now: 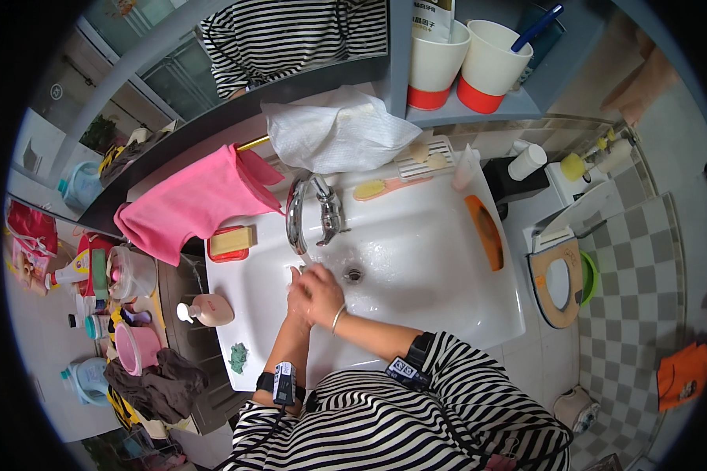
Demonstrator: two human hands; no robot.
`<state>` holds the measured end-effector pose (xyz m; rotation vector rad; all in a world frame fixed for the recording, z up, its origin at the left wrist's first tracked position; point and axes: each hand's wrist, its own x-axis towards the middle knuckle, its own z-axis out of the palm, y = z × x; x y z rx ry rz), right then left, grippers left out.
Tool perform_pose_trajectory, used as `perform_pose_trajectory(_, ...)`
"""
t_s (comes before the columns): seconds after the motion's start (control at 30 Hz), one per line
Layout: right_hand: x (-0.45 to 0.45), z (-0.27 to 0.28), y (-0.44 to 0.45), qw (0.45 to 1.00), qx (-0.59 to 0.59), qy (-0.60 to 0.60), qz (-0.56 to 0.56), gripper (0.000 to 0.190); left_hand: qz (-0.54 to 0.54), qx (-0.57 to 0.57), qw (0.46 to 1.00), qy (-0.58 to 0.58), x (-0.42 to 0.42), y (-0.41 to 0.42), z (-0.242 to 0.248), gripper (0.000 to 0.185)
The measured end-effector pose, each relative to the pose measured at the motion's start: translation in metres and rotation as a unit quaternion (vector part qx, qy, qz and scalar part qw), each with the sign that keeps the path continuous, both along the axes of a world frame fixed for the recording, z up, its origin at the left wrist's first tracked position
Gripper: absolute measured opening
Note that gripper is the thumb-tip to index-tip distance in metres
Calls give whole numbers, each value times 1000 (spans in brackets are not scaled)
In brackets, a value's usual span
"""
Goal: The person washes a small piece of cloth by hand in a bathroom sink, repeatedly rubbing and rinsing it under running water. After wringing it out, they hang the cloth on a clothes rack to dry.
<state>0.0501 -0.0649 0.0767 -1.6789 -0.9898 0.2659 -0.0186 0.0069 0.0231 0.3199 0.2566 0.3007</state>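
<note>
My hands are pressed together over the white washbasin (424, 306), just below the spout of the chrome faucet (295, 218). A short stream of water seems to fall from the spout onto them. My right hand (324, 294) lies across my left hand (296, 303), its fingers bent over it and hiding much of it. Something small and greenish shows between the fingers, too blurred to name. To the right of my hands is the metal drain (353, 275). A bar of yellow soap (231, 241) rests in a red soap dish (228, 256) on the left rim.
On the left rim stand a pump bottle (212, 310) and a crumpled green scrap (238, 357). Behind the faucet lie a pink towel (194, 206), a white cloth (336, 129) and a brush (370, 189). An orange comb-like object (484, 232) is at right. A toilet (557, 282) stands beyond.
</note>
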Motion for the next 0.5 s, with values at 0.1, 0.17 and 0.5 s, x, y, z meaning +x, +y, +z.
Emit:
perform_pose_trajectory(0.1, 6, 5, 3, 992, -113, 49, 2, 22, 72, 89, 993, -8, 5, -5, -15, 38)
perform_pose_trajectory(0.17, 20, 0, 14, 969, -204, 134, -45, 24, 100, 42, 946, 307, 7, -6, -10, 31)
perform_pose_trajectory(0.5, -8, 8, 2, 997, -19, 72, 9, 36, 207, 62, 951, 219, -4, 7, -2, 19)
